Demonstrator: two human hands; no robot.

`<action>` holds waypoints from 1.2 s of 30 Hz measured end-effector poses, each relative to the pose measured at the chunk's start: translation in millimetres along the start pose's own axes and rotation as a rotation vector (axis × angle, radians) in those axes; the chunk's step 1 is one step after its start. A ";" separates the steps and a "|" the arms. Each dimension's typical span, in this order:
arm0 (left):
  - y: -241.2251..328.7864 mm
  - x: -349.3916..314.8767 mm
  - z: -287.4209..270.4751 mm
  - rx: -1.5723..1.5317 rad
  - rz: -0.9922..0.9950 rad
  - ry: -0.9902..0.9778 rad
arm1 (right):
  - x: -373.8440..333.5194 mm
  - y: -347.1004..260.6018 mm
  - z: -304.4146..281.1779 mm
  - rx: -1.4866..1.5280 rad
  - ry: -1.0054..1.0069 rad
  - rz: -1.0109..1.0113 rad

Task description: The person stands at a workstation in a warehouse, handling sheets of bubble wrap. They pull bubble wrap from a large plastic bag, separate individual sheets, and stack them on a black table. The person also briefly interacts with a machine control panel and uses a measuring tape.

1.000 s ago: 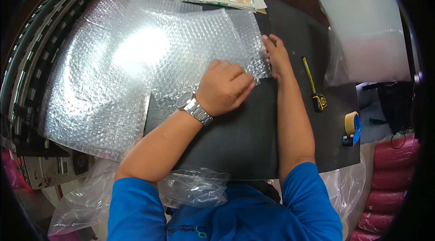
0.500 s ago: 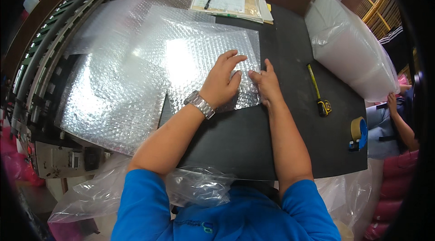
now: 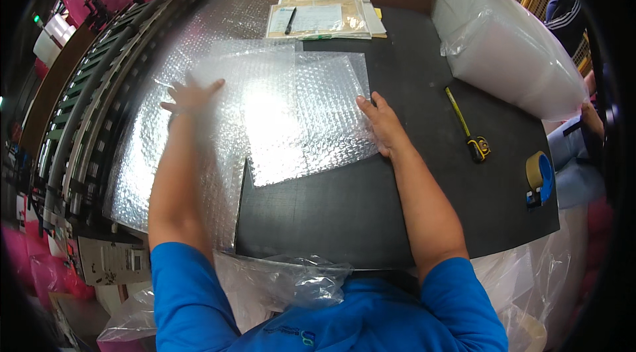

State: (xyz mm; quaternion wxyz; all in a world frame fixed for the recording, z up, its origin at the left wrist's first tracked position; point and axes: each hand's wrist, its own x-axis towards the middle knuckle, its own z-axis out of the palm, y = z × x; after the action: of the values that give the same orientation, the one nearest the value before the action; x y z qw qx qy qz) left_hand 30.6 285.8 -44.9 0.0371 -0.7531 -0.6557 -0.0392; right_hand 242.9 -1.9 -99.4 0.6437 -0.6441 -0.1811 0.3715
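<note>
Clear bubble-wrap sheets lie overlapped on the dark tabletop, the front one slightly askew. My left hand is over the larger bubble wrap at the left, fingers spread and a little blurred by motion. Whether it touches the wrap I cannot tell. At the right edge of the front sheet is my right hand, thumb over the sheet's border and forefinger apart from it. Its other fingers are mostly hidden.
Papers in a clear sleeve with a black pen lie at the back. A yellow tape measure, a tape dispenser and a large wrapped bundle stand right. A roller conveyor borders the left; another person's hand is far right.
My left hand has moved left, away from the front sheet to the larger wrap, its fingers spreading. My right hand stays by the sheet's right edge. The view has shifted a little.
</note>
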 end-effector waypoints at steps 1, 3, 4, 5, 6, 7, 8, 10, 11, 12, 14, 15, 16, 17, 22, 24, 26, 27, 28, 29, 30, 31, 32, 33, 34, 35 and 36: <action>5.6 -2.1 11.3 0.026 0.097 0.033 | 3.6 3.0 -2.1 -0.029 0.012 0.003; 33.8 -21.3 11.3 -0.058 0.341 -0.167 | -4.8 -7.2 1.6 0.042 -0.006 -0.033; 54.3 -40.1 15.8 -0.017 0.382 -0.153 | -7.7 -9.3 1.9 0.066 -0.002 -0.052; 71.7 -55.2 29.1 -0.031 0.431 -0.147 | -10.5 -9.3 1.0 0.091 0.005 -0.070; 82.6 -71.7 37.8 -0.135 0.485 -0.108 | -10.0 -7.2 -2.0 0.071 0.028 -0.090; 89.6 -84.3 36.5 -0.316 0.508 -0.146 | -6.9 -4.9 -7.2 0.052 0.052 -0.116; 89.4 -89.9 36.6 -0.420 0.520 -0.167 | -4.6 -2.0 -11.5 0.032 0.076 -0.142; 90.1 -89.6 47.4 -0.741 0.456 -0.205 | -2.1 2.3 -17.0 0.015 0.083 -0.121; 85.5 -83.8 56.6 -0.954 0.379 -0.220 | -2.5 2.7 -18.3 0.008 0.083 -0.112; 79.4 -75.9 64.7 -1.099 0.302 -0.275 | -4.6 1.8 -20.2 -0.022 0.035 -0.128; 68.6 -75.6 57.9 -1.314 0.147 -0.417 | -8.9 0.7 -27.5 -0.078 -0.056 -0.158; 62.1 -80.1 56.8 -1.379 0.130 -0.546 | -7.7 1.7 -33.6 -0.101 -0.127 -0.173; 56.1 -87.7 51.5 -1.428 0.103 -0.675 | -2.9 4.9 -41.9 -0.119 -0.197 -0.188; 45.4 -105.4 37.9 -1.466 0.136 -0.846 | -5.9 1.5 -45.2 -0.141 -0.265 -0.199; 26.3 -125.7 52.6 -1.545 0.172 -1.033 | 12.4 -7.5 -62.0 -0.986 0.177 -0.268; 40.8 -145.2 51.5 -1.653 0.198 -0.832 | 17.8 2.1 -60.6 -0.978 0.086 -0.241; 45.3 -143.9 60.1 -1.635 0.109 -0.646 | 3.8 -2.2 -51.4 -0.654 -0.008 -0.260; 40.9 -138.4 69.5 -1.627 0.102 -0.663 | -3.3 -1.0 -50.4 -0.499 -0.062 -0.283; 42.7 -144.7 64.4 -1.612 0.102 -0.692 | -9.9 2.8 -56.9 -0.338 -0.104 -0.297; 44.1 -151.6 59.6 -1.597 0.102 -0.721 | -15.6 5.1 -62.7 -0.178 -0.145 -0.311; 43.2 -160.5 55.0 -1.642 0.107 -0.777 | -21.0 5.4 -67.5 -0.180 -0.143 -0.297; 43.0 -172.3 44.2 -1.650 0.103 -0.813 | -29.9 5.0 -73.0 -0.184 -0.139 -0.277; 42.1 -182.9 32.6 -1.657 0.096 -0.846 | -37.6 4.5 -76.1 -0.186 -0.139 -0.257; 40.9 -190.2 27.6 -1.664 0.088 -0.878 | -44.9 5.2 -78.1 -0.211 -0.146 -0.308; 39.9 -194.9 24.3 -1.705 0.219 -0.910 | -51.1 4.1 -80.7 -0.239 -0.152 -0.362; 38.6 -201.5 20.6 -1.693 0.199 -0.923 | -56.2 1.4 -83.5 -0.268 -0.158 -0.416; 36.1 -209.0 15.6 -1.681 0.178 -0.936 | -59.4 -4.6 -87.1 -0.268 -0.192 -0.422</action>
State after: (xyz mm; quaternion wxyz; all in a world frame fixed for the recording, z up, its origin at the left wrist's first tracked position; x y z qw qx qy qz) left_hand 37.8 76.8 -83.1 -0.7762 -0.5200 -0.3024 -0.1888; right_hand 266.9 -104.2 -89.5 0.5958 -0.6333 -0.4191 0.2613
